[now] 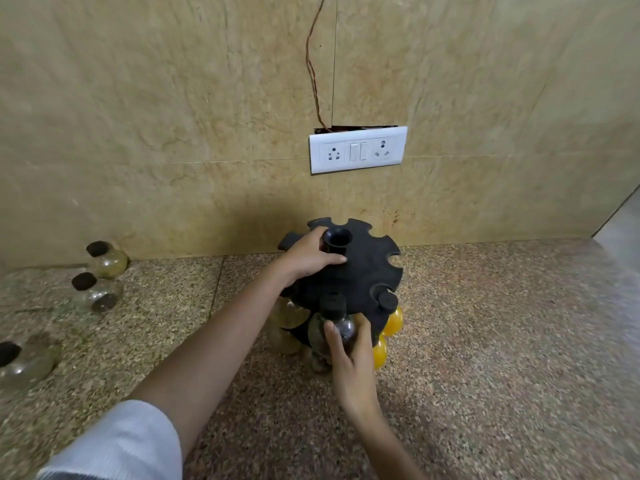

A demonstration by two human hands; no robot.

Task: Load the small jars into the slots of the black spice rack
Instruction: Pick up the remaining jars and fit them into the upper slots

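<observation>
The black spice rack [363,271] stands on the granite counter near the wall, its round top notched with slots around a central tube. My left hand [310,258] rests on the top disc, fingers curled around the tube. My right hand [349,355] grips a small dark jar with a black cap [332,317] at the rack's front edge, its neck at a slot. A black-capped jar with yellow contents [393,318] hangs in the slot to the right, another yellow jar [380,353] below it. Pale jars [287,320] hang on the rack's left side.
Three loose black-capped jars lie on the counter at the left: one by the wall [107,259], one in front of it [95,294], one near the left edge [26,358]. A white socket plate [358,150] sits on the tiled wall with a wire above.
</observation>
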